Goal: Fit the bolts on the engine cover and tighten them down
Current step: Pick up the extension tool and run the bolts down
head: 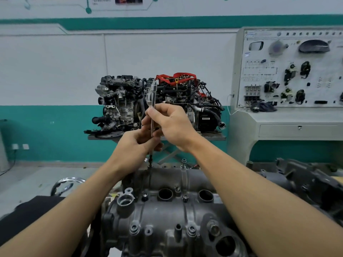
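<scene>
The grey engine cover (163,217) fills the lower middle, with two round plug wells and several seated bolts. A long chrome extension tool (153,95) stands nearly upright over the cover's far edge, its dark tip (150,160) resting on a bolt there. My right hand (172,125) pinches the tool's shaft high up. My left hand (137,143) grips the shaft lower down, just above the tip. A second bolt (184,162) stands proud of the far edge, to the right of the tool.
Two engines (157,104) sit on a stand behind the hands. A grey training panel (289,71) stands at the right. Another dark engine part (306,182) lies right of the cover. A chrome ring (65,184) and dark cloth (33,216) lie at the left.
</scene>
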Demonstrator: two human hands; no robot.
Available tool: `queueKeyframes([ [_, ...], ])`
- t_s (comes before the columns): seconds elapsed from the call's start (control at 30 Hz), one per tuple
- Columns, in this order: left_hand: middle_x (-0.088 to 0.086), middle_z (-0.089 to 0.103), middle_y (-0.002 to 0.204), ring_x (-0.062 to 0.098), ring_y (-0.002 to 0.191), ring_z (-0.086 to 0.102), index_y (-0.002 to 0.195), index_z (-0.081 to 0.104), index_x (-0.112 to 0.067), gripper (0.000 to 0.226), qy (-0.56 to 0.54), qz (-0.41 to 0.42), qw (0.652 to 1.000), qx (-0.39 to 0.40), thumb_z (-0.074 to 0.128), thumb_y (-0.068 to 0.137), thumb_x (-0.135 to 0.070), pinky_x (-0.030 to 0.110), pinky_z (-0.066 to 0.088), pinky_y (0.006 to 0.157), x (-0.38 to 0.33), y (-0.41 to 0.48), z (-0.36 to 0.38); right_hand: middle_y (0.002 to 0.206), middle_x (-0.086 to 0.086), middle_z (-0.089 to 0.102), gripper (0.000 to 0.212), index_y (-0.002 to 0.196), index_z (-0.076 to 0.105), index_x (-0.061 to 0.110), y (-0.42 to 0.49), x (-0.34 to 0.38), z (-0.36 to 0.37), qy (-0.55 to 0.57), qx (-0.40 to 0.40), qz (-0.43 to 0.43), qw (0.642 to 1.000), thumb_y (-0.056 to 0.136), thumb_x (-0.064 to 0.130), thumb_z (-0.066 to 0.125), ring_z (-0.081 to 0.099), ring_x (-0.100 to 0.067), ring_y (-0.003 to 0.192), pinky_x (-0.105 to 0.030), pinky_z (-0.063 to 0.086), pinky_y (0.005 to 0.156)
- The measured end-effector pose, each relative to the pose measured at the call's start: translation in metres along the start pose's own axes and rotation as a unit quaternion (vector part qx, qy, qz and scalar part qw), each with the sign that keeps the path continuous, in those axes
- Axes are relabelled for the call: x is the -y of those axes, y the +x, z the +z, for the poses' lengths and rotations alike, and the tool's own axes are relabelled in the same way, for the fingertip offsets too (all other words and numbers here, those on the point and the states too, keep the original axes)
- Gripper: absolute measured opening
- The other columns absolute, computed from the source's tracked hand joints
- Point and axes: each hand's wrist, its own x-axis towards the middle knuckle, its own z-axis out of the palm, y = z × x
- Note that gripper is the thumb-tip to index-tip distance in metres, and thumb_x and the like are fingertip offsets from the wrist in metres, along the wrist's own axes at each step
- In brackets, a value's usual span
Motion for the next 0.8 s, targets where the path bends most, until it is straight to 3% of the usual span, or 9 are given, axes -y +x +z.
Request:
queueKeyframes([
  [0.1,0.013,0.078,0.085,0.027,0.078,0.076,0.101,0.068,-0.004,0.013,-0.045,0.025,0.998,-0.044,0.072,0.09,-0.009,0.031,0.062,0.074,0.0,0.004,0.007,0.069,-0.001,0.071,0.015,0.075,0.069,0.014,0.003,-0.003,-0.003,-0.004,-0.039,-0.012,0.999,0.088,0.017,0.075,0.065,-0.013,0.062,-0.024,0.052,0.054],
  [0.23,0.015,0.076,0.077,0.024,0.069,0.075,0.088,0.061,0.003,0.019,-0.077,0.046,0.993,-0.083,0.076,0.083,-0.007,0.025,0.059,0.061,0.003,0.007,0.009,0.076,-0.012,0.062,0.023,0.076,0.061,0.012,0.004,-0.009,-0.003,0.009,-0.08,0.009,0.997,0.081,0.02,0.083,0.06,-0.022,0.068,-0.033,0.05,0.061],
  [0.33,0.017,0.076,0.078,0.026,0.073,0.075,0.086,0.064,0.002,0.018,-0.091,0.051,0.991,-0.079,0.072,0.085,-0.014,0.023,0.057,0.059,0.004,0.005,0.006,0.079,-0.008,0.068,0.019,0.088,0.066,0.007,0.002,-0.005,0.0,0.01,-0.056,0.019,0.998,0.09,0.024,0.073,0.061,-0.015,0.067,-0.025,0.05,0.057],
  [0.5,0.008,0.078,0.095,0.023,0.097,0.074,0.105,0.072,-0.012,0.024,-0.073,0.025,0.997,-0.02,0.049,0.104,-0.017,0.031,0.061,0.074,0.008,0.005,0.003,0.083,0.0,0.073,0.023,0.104,0.068,0.009,0.002,0.004,0.0,0.045,-0.024,0.032,0.998,0.105,0.017,0.046,0.064,-0.012,0.072,-0.022,0.056,0.063],
  [0.63,0.006,0.078,0.099,0.022,0.099,0.074,0.108,0.07,-0.012,0.025,-0.085,0.015,0.996,0.0,0.047,0.105,-0.022,0.031,0.061,0.075,0.006,0.004,0.004,0.081,-0.004,0.073,0.008,0.095,0.069,0.008,0.001,0.002,0.0,0.024,-0.05,0.011,0.998,0.097,0.011,0.062,0.067,-0.015,0.074,-0.032,0.059,0.073],
  [0.73,0.01,0.078,0.092,0.022,0.09,0.074,0.102,0.067,-0.005,0.03,-0.06,0.029,0.997,-0.031,0.064,0.088,-0.032,0.042,0.058,0.08,0.007,0.003,0.004,0.078,-0.006,0.07,0.013,0.089,0.066,0.006,0.001,0.002,-0.003,0.027,-0.09,-0.003,0.996,0.084,0.01,0.078,0.066,-0.012,0.07,-0.025,0.058,0.066],
  [0.8,0.009,0.077,0.087,0.02,0.084,0.072,0.097,0.068,-0.004,0.028,-0.064,0.033,0.996,-0.043,0.065,0.087,-0.03,0.043,0.057,0.078,0.009,0.004,0.003,0.077,-0.003,0.068,0.015,0.09,0.066,0.008,0.001,0.002,-0.002,0.031,-0.089,-0.006,0.996,0.083,0.013,0.079,0.064,-0.006,0.067,-0.018,0.052,0.063],
])
